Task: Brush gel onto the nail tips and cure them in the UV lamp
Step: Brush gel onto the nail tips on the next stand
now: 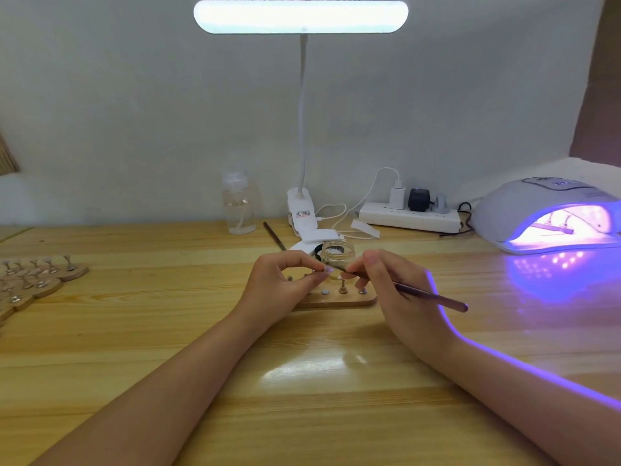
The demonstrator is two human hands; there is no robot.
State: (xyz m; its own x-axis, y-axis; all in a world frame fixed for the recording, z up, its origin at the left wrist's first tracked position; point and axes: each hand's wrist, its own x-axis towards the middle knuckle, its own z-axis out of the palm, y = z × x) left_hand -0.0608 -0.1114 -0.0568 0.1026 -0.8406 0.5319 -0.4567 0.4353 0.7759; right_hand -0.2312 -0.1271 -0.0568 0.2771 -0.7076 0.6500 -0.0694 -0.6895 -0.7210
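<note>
On the pale wooden bench, mid-frame, the left hand is pinching a small clear nail tip; the right hand is gripping a slim dark brush, bristles pointing left, touching it

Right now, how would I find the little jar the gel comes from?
Start at the white desk lamp and follow its neck down to the wooden table. Just in front of its clip base, behind the two hands, stands a small glass jar. Unlike the tall clear bottle to its left, it is short, wide and open-topped.
</note>
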